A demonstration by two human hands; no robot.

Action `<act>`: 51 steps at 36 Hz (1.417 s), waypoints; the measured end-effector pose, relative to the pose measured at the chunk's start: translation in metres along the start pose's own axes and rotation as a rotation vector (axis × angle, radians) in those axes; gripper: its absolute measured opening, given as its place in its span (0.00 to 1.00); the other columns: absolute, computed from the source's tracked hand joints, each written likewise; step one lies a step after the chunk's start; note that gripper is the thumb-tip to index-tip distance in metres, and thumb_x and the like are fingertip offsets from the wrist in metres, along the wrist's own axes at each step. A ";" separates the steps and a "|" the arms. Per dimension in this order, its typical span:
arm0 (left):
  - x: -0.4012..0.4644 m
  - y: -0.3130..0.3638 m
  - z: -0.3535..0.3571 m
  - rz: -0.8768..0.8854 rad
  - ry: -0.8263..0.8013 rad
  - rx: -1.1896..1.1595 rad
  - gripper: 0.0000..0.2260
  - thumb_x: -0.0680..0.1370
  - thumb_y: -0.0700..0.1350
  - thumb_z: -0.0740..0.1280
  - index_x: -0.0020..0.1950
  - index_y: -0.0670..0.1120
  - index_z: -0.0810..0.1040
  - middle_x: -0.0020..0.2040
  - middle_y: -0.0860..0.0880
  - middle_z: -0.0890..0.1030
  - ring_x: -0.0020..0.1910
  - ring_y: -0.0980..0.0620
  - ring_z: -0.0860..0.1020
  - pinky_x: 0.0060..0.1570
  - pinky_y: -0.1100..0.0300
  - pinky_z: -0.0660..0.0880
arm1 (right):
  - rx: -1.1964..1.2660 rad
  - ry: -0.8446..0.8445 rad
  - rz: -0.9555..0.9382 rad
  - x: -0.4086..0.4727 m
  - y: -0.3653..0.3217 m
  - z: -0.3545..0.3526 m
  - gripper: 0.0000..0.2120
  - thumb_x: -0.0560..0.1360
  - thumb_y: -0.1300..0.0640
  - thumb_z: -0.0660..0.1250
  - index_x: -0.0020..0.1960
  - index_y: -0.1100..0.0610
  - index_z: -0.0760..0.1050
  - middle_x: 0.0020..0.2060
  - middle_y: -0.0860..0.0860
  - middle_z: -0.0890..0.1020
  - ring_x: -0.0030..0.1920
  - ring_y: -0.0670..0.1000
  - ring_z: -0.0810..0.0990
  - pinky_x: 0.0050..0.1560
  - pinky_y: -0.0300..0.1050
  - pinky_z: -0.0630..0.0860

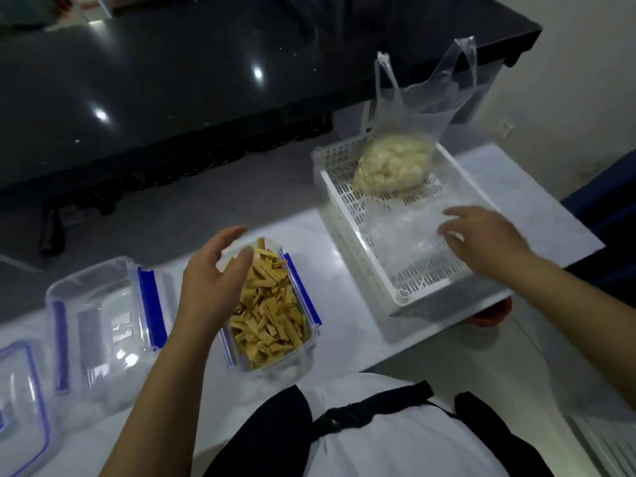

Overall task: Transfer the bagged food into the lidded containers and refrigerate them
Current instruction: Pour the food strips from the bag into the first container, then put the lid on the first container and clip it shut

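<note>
A clear container (296,352) with blue clips stands on the white counter, filled with yellow food strips (266,311). My left hand (210,284) hovers over its left rim, fingers loosely curved, holding nothing. A white slotted basket (347,222) sits to the right. In its far end stands a clear plastic bag (392,166) of pale white food pieces, handles upright. An empty crumpled clear bag (406,235) lies flat in the basket. My right hand (481,235) reaches over that flat bag with fingers spread, touching it.
An empty clear container (99,321) with blue clips stands left of the filled one. A lid (20,401) with a blue rim lies at the far left. A dark glossy table (206,80) lies beyond the counter. The basket overhangs the counter's right end.
</note>
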State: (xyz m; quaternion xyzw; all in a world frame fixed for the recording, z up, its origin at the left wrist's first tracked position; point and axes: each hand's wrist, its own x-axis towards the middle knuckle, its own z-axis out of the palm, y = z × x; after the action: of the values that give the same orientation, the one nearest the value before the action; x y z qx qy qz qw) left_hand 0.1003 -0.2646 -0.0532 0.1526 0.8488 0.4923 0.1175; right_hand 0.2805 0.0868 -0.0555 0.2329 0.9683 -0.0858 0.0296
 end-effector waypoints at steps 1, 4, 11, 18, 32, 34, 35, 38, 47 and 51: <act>-0.002 -0.003 -0.002 -0.007 0.006 0.081 0.16 0.81 0.54 0.67 0.69 0.62 0.73 0.68 0.62 0.73 0.68 0.55 0.71 0.64 0.44 0.74 | 0.002 -0.133 0.025 -0.002 0.003 0.013 0.11 0.80 0.59 0.65 0.57 0.56 0.84 0.67 0.56 0.78 0.66 0.60 0.75 0.62 0.53 0.72; -0.009 -0.010 -0.009 -0.017 -0.011 0.353 0.26 0.79 0.60 0.67 0.76 0.60 0.65 0.80 0.53 0.61 0.79 0.48 0.58 0.74 0.39 0.60 | 0.130 -0.217 0.054 -0.006 0.012 0.031 0.12 0.81 0.53 0.59 0.48 0.55 0.80 0.50 0.52 0.82 0.55 0.60 0.79 0.53 0.54 0.74; -0.039 -0.025 -0.012 -0.179 0.009 0.493 0.37 0.72 0.69 0.62 0.80 0.60 0.60 0.83 0.48 0.52 0.82 0.45 0.47 0.78 0.39 0.50 | 0.230 -0.121 -0.013 0.004 0.000 0.008 0.24 0.78 0.36 0.60 0.63 0.51 0.80 0.64 0.48 0.81 0.61 0.54 0.78 0.59 0.50 0.74; -0.075 -0.020 -0.002 -0.245 0.076 0.490 0.35 0.74 0.67 0.64 0.79 0.61 0.59 0.83 0.47 0.53 0.81 0.46 0.49 0.77 0.41 0.53 | 0.393 -0.022 -0.400 0.000 -0.092 -0.009 0.29 0.77 0.34 0.61 0.68 0.53 0.77 0.70 0.54 0.76 0.72 0.57 0.70 0.72 0.58 0.65; -0.200 -0.047 -0.055 -0.668 0.265 0.495 0.37 0.76 0.61 0.70 0.80 0.60 0.57 0.83 0.48 0.51 0.81 0.47 0.49 0.79 0.46 0.51 | 0.416 -0.433 -0.922 -0.059 -0.238 0.046 0.35 0.74 0.30 0.51 0.77 0.44 0.64 0.80 0.48 0.59 0.81 0.52 0.49 0.78 0.58 0.47; -0.212 -0.057 -0.068 -0.689 0.299 0.476 0.36 0.76 0.61 0.70 0.80 0.61 0.57 0.83 0.48 0.51 0.81 0.48 0.49 0.79 0.46 0.51 | 0.408 -0.406 -0.961 -0.067 -0.256 0.047 0.35 0.75 0.30 0.49 0.76 0.45 0.66 0.79 0.49 0.60 0.81 0.53 0.49 0.78 0.60 0.48; -0.217 -0.062 -0.074 -0.687 0.320 0.462 0.36 0.75 0.61 0.70 0.80 0.61 0.58 0.83 0.48 0.52 0.81 0.48 0.49 0.78 0.46 0.52 | 0.404 -0.393 -0.970 -0.070 -0.265 0.047 0.35 0.75 0.30 0.49 0.76 0.45 0.67 0.79 0.49 0.61 0.81 0.53 0.49 0.78 0.61 0.48; -0.227 -0.081 -0.093 -0.685 0.366 0.419 0.35 0.76 0.61 0.70 0.79 0.62 0.58 0.83 0.49 0.53 0.81 0.49 0.50 0.78 0.45 0.54 | 0.386 -0.415 -0.994 -0.076 -0.295 0.050 0.32 0.76 0.31 0.52 0.77 0.42 0.63 0.80 0.46 0.59 0.81 0.51 0.48 0.79 0.58 0.46; -0.232 -0.167 -0.166 -0.740 0.362 0.212 0.37 0.76 0.61 0.70 0.80 0.60 0.56 0.83 0.48 0.51 0.81 0.48 0.51 0.78 0.45 0.55 | 0.257 -0.599 -0.982 -0.107 -0.408 0.088 0.32 0.79 0.34 0.58 0.79 0.41 0.56 0.81 0.47 0.51 0.81 0.50 0.46 0.79 0.54 0.46; -0.224 -0.199 -0.203 -0.705 0.383 0.138 0.39 0.76 0.59 0.71 0.81 0.56 0.54 0.83 0.48 0.53 0.81 0.50 0.50 0.78 0.46 0.56 | 0.327 -0.798 -0.835 -0.118 -0.463 0.121 0.35 0.77 0.33 0.62 0.79 0.41 0.56 0.82 0.48 0.50 0.80 0.50 0.48 0.78 0.51 0.52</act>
State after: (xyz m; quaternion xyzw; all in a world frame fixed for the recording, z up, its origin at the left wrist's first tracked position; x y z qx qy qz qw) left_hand 0.2081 -0.6044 -0.1162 -0.2348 0.8866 0.3834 0.1084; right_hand 0.1762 -0.3933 -0.0922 -0.2159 0.8661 -0.3191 0.3185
